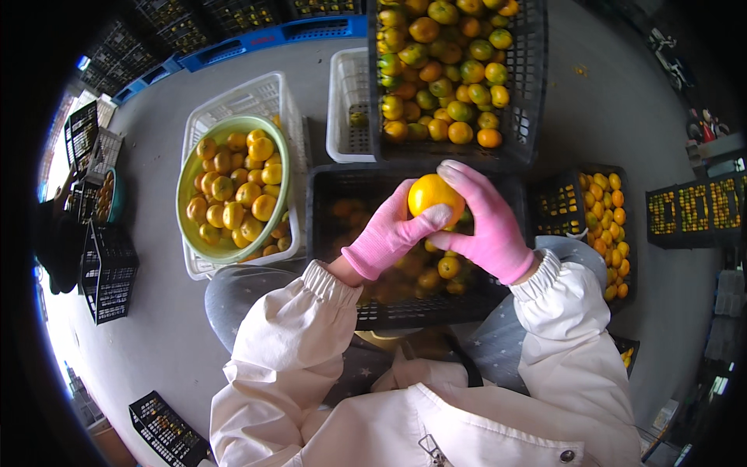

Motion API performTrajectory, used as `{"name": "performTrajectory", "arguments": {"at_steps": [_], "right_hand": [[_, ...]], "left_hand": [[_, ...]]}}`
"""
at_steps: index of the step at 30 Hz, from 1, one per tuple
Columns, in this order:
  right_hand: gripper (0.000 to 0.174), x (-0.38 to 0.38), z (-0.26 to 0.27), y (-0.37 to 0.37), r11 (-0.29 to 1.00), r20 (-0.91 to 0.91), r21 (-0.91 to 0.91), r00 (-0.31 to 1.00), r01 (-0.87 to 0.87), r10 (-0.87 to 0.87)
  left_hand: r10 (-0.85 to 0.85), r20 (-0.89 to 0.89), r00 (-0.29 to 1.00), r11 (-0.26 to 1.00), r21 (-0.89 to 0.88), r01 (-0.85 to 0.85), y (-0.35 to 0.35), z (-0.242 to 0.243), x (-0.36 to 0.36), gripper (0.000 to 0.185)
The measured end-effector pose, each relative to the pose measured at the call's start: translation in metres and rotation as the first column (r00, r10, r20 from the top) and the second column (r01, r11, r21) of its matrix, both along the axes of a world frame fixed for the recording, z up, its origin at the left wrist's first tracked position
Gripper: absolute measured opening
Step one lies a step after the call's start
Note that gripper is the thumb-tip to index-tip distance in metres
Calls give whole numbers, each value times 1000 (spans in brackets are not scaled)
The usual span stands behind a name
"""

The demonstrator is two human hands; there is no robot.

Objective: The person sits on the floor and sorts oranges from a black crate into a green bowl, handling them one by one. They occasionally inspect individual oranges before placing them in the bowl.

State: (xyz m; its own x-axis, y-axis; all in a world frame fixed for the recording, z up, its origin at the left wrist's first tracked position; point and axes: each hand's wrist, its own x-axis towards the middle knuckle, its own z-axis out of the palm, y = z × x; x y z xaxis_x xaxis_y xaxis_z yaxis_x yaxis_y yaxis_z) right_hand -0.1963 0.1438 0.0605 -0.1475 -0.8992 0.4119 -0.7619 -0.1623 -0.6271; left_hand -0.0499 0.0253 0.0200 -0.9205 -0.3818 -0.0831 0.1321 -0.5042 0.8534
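Both my hands wear pink gloves and meet in front of me around one orange citrus fruit [435,199]. My left hand [398,229] grips it from the left and below, its thumb across the lower front. The fingertips of my right hand [487,225] touch its upper right side, and the right thumb lies beneath. Under the hands is a black plastic crate [318,233] with loose citrus fruits inside, partly hidden by my hands. Beyond it stands a tilted black crate [525,87] full of green and orange citrus fruits.
At left a pale green basin [184,219] of citrus fruits rests on a white plastic crate [201,117]. Another white crate [344,105] stands behind. To the right is a black crate [630,233] of orange fruits. Stacked crates sit on blue pallets [292,35]. A dark-clothed person is at far left.
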Motion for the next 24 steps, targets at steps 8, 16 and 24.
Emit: {"name": "performTrajectory", "arguments": {"at_steps": [8,16,24], "right_hand": [[53,9,-2,-3,998,38,62,999,-15,12],[45,11,2,-8,994,-18,71,997,-77,78],[35,9,3,-5,991,-101,74,988,-110,117]], "left_hand": [[559,358,748,829,-216,-516,-76,-20,73,48],[652,509,562,511,253,-822,-131,-65,131,72],[110,296,949,917,339,-212,-57,-58,68,45]]}}
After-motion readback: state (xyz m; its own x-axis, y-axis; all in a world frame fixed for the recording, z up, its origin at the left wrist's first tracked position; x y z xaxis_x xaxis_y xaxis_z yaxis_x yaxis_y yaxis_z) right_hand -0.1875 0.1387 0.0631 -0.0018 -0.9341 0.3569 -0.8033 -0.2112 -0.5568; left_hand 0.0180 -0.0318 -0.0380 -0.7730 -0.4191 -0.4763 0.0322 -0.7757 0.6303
